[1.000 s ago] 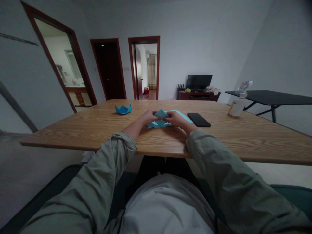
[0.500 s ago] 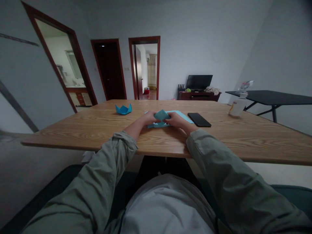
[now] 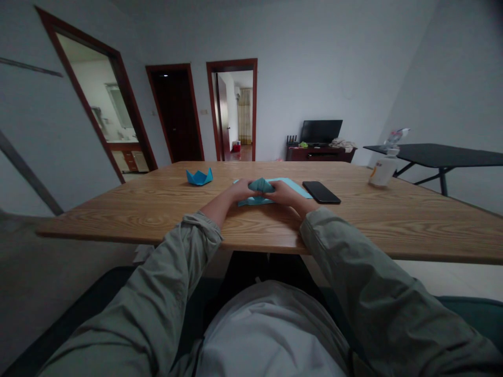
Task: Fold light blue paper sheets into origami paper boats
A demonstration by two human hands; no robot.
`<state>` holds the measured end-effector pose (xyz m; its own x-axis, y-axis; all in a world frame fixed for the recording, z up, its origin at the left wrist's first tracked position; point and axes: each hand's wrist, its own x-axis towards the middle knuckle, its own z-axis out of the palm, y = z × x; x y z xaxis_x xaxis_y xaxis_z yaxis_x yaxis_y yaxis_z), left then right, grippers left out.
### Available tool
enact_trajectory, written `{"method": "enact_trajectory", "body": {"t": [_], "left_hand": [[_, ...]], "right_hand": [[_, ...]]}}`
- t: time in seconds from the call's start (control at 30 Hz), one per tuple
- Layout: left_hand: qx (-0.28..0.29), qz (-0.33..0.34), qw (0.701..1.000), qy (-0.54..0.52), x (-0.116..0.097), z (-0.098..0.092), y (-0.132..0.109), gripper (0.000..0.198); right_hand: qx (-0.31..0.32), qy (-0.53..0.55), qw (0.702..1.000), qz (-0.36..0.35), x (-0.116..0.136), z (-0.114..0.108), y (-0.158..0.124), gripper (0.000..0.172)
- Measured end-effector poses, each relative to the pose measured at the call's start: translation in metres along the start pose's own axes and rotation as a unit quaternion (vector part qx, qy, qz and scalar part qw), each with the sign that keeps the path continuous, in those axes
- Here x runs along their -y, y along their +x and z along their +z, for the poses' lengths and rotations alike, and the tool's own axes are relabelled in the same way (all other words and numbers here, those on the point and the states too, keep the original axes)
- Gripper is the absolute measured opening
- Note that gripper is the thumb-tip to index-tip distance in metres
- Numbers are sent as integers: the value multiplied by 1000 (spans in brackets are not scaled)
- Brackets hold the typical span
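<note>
Between my two hands is a folded piece of light-blue paper point(image 3: 261, 185), gripped from both sides. My left hand point(image 3: 241, 190) closes on its left side and my right hand point(image 3: 280, 190) on its right, fingertips nearly meeting in front. Beneath them a light-blue sheet of paper point(image 3: 295, 187) lies flat on the wooden table point(image 3: 173, 212). A darker blue folded paper boat point(image 3: 199, 178) stands on the tabletop to the left. Parts of the held paper are hidden by my fingers.
A black phone point(image 3: 321, 192) lies right of the sheet. Farther right stands a white pump bottle point(image 3: 383, 170). Beyond the table are a dark folding table point(image 3: 440, 155) and a low cabinet point(image 3: 320, 155) with a television point(image 3: 321, 132).
The folded paper between my hands has gone from a flat-faced, pointed diamond to a lower, more rounded shape. My hands stay in nearly the same place.
</note>
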<state>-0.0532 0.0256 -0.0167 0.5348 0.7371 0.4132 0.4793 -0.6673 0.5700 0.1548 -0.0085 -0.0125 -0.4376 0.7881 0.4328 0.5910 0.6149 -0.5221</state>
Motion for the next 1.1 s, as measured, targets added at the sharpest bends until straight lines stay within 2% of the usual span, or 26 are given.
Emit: {"method": "enact_trajectory", "body": {"t": [0.2,0.43,0.63,0.77,0.9,1.0,1.1], "left_hand": [[9,-11,1000,-15,-5,-1,-2,40],[-46,-46,997,29,-27,-2,-6,40],[-55,-42,997,40,-27,-3,-6,29],[-42,-54,996,53,-23,-4,-6,28],[-9,-80,995,56,-18,-6,-6,32],[14,-93,994,51,-16,-10,-6,35],[23,-110,993,47,-17,-15,-6,37]], "right_hand": [[-74,33,996,-41,1,1,6,33],[-84,-39,996,-11,2,0,7,25],[-87,-70,994,7,3,-1,7,28],[-72,-89,992,46,4,-2,4,25],[-18,-86,992,85,2,-5,2,21],[21,-89,992,86,-2,-7,3,22],[32,-94,992,78,-7,-7,5,23]]}}
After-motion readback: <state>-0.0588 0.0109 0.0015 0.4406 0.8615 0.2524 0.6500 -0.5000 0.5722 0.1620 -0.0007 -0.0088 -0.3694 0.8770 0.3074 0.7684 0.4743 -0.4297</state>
